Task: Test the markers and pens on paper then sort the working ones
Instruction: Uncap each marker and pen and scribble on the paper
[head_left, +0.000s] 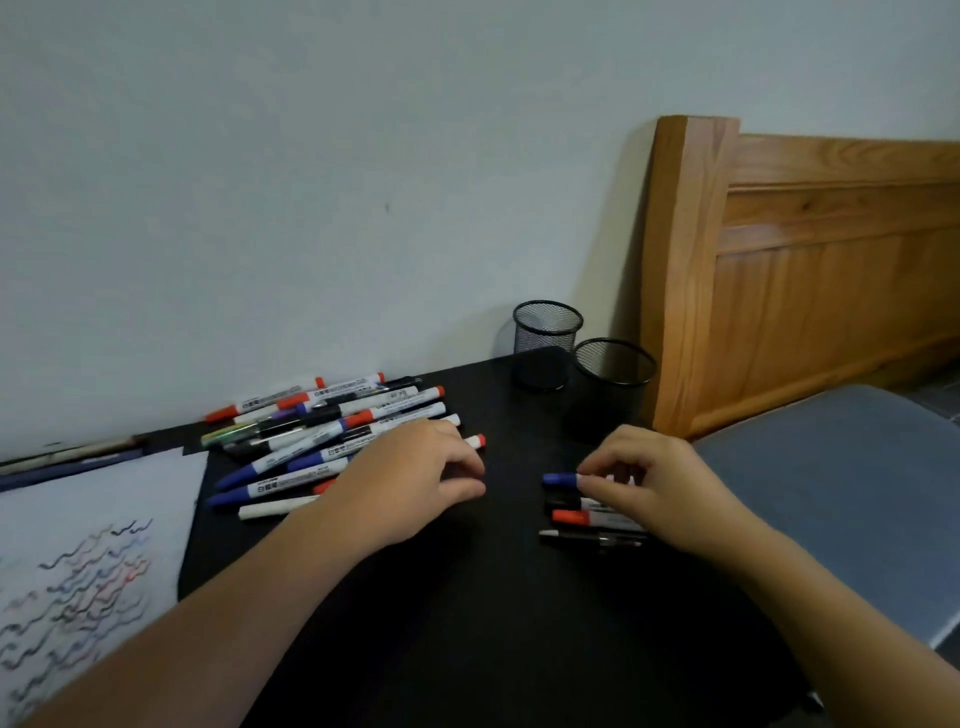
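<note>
On the black table (467, 597), the scribbled paper (93, 545) is lying at the left beside the marker pile (322, 431), with two mesh cups (548, 332) standing far right. The left hand (410, 483) is resting, fingers loosely curled, on the pile's near right edge. The right hand (654, 488) is pinching a blue-capped marker (561, 478), its cap sticking out left of the fingertips above a small sorted row.

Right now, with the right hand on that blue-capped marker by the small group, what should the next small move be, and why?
Probably set the blue-capped marker down beside the small group and let go. The right hand pinches it just above those pens, the paper already carries many scribbles, and both mesh cups look empty. The left hand rests at the big pile.
</note>
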